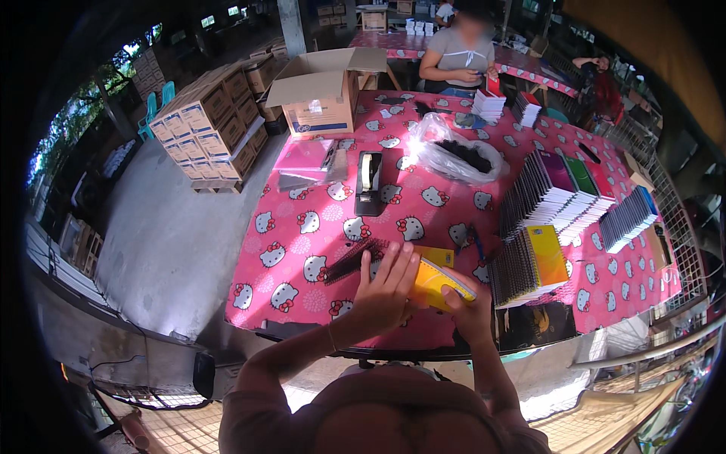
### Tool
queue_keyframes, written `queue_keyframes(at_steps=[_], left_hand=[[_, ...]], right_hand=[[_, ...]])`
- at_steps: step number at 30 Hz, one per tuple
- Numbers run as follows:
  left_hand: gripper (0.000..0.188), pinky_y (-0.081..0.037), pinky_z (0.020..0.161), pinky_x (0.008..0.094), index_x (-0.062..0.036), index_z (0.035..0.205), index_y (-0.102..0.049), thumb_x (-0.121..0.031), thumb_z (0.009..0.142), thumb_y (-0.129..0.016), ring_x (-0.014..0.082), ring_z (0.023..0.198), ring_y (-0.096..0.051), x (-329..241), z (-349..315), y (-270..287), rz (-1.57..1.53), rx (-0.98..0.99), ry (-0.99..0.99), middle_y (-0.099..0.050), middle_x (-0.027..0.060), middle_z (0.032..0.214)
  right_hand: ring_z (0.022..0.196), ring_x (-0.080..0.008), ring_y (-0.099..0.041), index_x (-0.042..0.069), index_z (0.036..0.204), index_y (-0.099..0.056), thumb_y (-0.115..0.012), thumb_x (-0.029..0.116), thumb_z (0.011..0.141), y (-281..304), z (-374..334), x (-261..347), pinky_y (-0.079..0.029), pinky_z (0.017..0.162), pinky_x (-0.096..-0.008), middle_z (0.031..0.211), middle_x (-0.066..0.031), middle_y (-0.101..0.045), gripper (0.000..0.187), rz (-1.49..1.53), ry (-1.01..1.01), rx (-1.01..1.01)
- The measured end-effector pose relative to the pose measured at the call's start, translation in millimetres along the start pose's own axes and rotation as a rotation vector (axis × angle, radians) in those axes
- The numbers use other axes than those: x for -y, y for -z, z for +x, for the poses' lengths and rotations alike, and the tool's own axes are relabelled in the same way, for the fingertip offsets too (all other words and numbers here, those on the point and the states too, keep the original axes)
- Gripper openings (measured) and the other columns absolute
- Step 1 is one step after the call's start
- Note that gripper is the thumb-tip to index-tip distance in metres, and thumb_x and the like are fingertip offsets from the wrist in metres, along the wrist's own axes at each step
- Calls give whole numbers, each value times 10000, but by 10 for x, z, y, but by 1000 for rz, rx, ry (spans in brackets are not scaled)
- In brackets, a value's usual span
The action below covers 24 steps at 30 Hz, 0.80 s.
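A yellow notebook (434, 287) is held low over the near side of the table. My right hand (470, 309) grips its right end, thumb on top. My left hand (387, 286) lies with fingers stretched out against the notebook's left end. Just behind it is another yellow notebook or cover (439, 256), partly hidden. Dark plastic binding coils (355, 259) lie on the table beside my left fingers. To the right of my right hand stands a stack of yellow spiral notebooks (546, 257). A thin dark tool (476, 240) rests between that stack and my hands.
The pink patterned tablecloth (283, 250) bears a tape dispenser (368, 185), pink packs (306, 157), a plastic bag of black coils (461, 155) and tall notebook stacks (541, 193). An open carton (318, 102) stands at the back left. Across the table works another person (461, 57).
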<state>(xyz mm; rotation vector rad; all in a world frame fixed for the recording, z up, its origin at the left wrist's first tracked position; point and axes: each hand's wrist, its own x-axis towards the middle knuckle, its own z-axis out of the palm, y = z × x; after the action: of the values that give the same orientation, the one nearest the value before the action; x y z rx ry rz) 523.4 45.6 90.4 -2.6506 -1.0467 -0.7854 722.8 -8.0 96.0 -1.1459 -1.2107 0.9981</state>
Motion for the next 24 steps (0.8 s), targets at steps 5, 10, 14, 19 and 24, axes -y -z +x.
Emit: queue_keyframes(at_steps=[5, 10, 14, 19, 24], left_hand=[[838, -123, 1127, 676, 17, 1482, -335, -569, 908, -506, 393, 1478, -239, 177, 421, 204, 21, -58, 103, -295, 265, 1555], [878, -167, 1128, 631, 5, 1475, -357, -554, 848, -615, 381, 1465, -273, -123, 53, 116, -47, -30, -8, -323, 233, 1550], [967, -139, 1132, 646, 38, 1481, -320, -602, 823, -625, 404, 1469, -255, 146, 497, 287, 125, -50, 13, -310, 246, 1553], [760, -195, 1140, 608, 31, 1468, -346, -434, 909, -569, 367, 1455, -293, -2, 475, 224, -61, -122, -48, -346, 231, 1530], [733, -198, 1148, 590, 27, 1468, -348, -425, 928, -552, 352, 1433, -334, -241, 35, -106, 63, -36, -179, -392, 226, 1499]], right_hand=[[981, -126, -643, -49, 1241, -629, -684, 160, 908, -27, 11, 36, -517, 862, -270, 1113, -98, -687, 397, -23, 10, -10], [1015, -132, -638, -48, 1256, -622, -665, 128, 916, 64, 37, 119, -503, 893, -276, 1130, -100, -688, 385, -44, -3, 12], [1044, -133, -637, -45, 1285, -606, -642, 100, 928, 21, 6, 125, -489, 925, -276, 1151, -115, -692, 386, 25, 31, 68], [1037, -124, -628, -47, 1319, -580, -632, 93, 935, 40, 39, 169, -492, 920, -280, 1160, -117, -688, 413, -96, 146, 105], [1048, -116, -619, -49, 1347, -557, -625, 77, 936, 35, 55, 270, -489, 917, -263, 1188, -119, -678, 436, 15, 130, 68]])
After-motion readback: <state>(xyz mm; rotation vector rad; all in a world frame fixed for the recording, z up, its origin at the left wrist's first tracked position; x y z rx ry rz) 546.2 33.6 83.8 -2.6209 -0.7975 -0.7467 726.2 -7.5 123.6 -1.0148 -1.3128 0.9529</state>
